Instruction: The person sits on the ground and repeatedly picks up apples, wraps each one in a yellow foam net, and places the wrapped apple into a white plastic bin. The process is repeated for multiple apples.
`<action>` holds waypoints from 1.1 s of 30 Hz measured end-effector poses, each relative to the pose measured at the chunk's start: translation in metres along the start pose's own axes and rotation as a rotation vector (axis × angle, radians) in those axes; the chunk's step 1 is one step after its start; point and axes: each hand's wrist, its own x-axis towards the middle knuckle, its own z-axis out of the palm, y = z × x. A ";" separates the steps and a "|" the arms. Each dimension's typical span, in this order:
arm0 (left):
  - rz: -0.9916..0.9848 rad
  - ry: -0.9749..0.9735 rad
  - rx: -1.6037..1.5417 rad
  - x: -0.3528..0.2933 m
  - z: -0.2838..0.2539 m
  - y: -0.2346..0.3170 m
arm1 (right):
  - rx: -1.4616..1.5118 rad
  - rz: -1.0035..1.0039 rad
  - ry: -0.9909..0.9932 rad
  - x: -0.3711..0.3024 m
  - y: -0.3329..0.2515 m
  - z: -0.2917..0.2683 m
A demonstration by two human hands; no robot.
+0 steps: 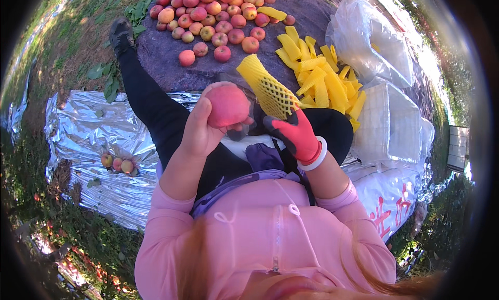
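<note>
Silver foil sheet [93, 139] covers the ground at left, three loose peaches on it. Dark cloth [171, 55] ahead carries the peach pile [213, 14]. White bags [379, 45] and stacked white trays [390, 123] sit right. Heap of yellow foam sleeves [322, 76] lies just beside the trays. Left hand [200, 131], bare, is wrapped around one pink-red peach [227, 105], palm under, fingers round the back, held above the lap. Right hand [296, 133], red-and-black glove, pinches the lower end of a yellow foam net sleeve [267, 87], tilted up just beside the peach. Judgement: peach is firm but bruises easily, so cup it and don't squeeze. Sleeve is light, stretchy and floppy; grip at the open rim.
</note>
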 end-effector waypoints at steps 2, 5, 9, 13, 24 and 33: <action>-0.351 0.098 -0.251 0.001 0.000 -0.007 | -0.401 -0.201 -0.059 -0.011 -0.008 0.008; -0.345 0.117 -0.046 -0.005 0.006 -0.014 | -0.697 -0.273 -0.083 -0.015 -0.016 0.012; -0.370 0.015 0.339 -0.014 0.011 -0.009 | -0.495 -0.100 -0.059 -0.014 -0.009 0.011; -0.232 0.050 0.700 -0.013 0.010 -0.007 | -0.302 -0.007 -0.089 -0.012 0.006 0.010; 0.211 0.163 1.513 -0.017 0.025 -0.017 | -0.101 -0.030 -0.013 -0.007 0.028 0.001; 0.596 0.597 1.316 0.000 -0.023 -0.017 | 0.036 0.016 -0.023 -0.015 0.024 -0.004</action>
